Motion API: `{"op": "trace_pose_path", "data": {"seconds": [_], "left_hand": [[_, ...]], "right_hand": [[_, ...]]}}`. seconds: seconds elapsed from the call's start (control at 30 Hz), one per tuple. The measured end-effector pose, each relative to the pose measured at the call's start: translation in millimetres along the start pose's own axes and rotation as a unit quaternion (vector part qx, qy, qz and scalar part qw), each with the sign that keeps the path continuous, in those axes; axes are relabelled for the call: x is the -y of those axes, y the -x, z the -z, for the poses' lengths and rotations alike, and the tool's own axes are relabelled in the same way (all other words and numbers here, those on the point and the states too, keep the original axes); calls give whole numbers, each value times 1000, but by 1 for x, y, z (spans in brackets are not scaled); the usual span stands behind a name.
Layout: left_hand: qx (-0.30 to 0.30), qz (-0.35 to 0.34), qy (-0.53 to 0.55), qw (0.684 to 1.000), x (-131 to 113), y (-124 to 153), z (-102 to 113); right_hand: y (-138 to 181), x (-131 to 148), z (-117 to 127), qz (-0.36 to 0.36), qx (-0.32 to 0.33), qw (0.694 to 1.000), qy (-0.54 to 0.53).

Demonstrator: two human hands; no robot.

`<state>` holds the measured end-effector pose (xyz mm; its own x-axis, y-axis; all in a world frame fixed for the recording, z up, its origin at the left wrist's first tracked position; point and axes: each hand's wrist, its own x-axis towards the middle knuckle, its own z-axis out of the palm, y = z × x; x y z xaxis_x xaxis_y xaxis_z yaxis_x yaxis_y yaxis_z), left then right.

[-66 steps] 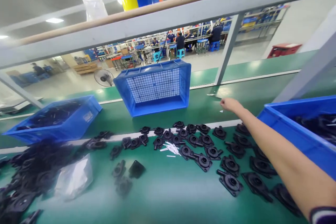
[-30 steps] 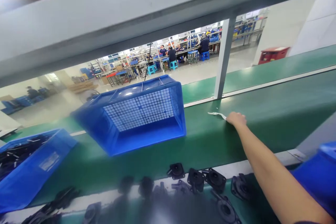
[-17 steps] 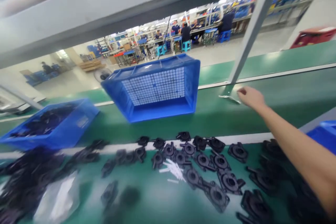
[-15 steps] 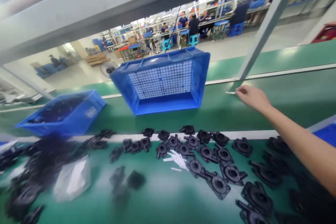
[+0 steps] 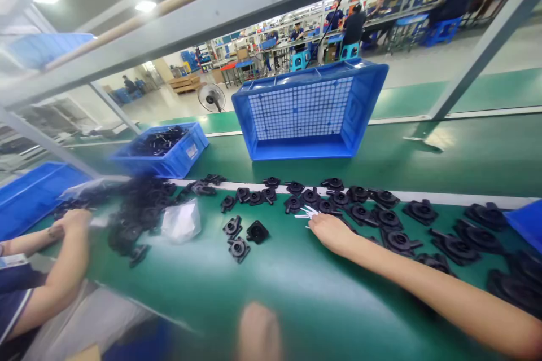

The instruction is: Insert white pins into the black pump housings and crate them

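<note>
My right hand [image 5: 332, 232] rests on the green table with its fingers bent together. The fingertips touch a small heap of white sticks [image 5: 305, 213]. Whether the fingers hold one is hidden. Several black round plastic parts [image 5: 383, 219] lie in rows around and behind the hand. My left hand [image 5: 258, 331] is a blurred shape at the bottom edge, above the table's near side, and its fingers cannot be made out.
An empty blue crate [image 5: 311, 110] lies tipped on the conveyor belt [image 5: 466, 161], and a white strip [image 5: 417, 139] lies to its right. A blue bin of black parts [image 5: 163, 146] stands left. A co-worker's arms [image 5: 68, 237] work by a parts pile [image 5: 135, 208] and a plastic bag [image 5: 182, 221].
My right hand has drawn back from the white strip on the belt to the white sticks on the table. The view has swung left and down, and a co-worker has come into sight.
</note>
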<state>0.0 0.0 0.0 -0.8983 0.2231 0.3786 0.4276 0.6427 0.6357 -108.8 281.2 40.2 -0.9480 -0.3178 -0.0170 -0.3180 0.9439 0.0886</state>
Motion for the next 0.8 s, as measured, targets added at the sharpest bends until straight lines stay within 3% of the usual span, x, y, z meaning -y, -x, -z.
{"op": "trace_pose_path", "data": {"seconds": [0.1, 0.27, 0.4, 0.5, 0.57, 0.63, 0.73, 0.8], "left_hand": [[2, -14, 3, 1000, 0, -24, 14], [2, -68, -44, 997, 13, -113, 24], [85, -10, -105, 991, 30, -170, 7], [153, 3, -97, 983, 33, -183, -7], [168, 8, -48, 985, 27, -183, -16], [188, 46, 66, 979, 16, -177, -26], [222, 110, 227, 942, -4, -161, -44], [273, 173, 319, 891, -15, -148, -55]], "right_hand": [[-6, 9, -3, 4, 4, 1000, -1], [2, 25, 6, 10, -4, 1000, -29], [31, 44, 14, -65, -68, 972, -215], [55, 58, 10, -132, -114, 902, -395], [67, 65, 4, -168, -135, 836, -505], [75, 70, -4, -195, -145, 760, -603], [77, 74, -11, -219, -158, 664, -698], [76, 76, -11, -221, -179, 628, -724]]}}
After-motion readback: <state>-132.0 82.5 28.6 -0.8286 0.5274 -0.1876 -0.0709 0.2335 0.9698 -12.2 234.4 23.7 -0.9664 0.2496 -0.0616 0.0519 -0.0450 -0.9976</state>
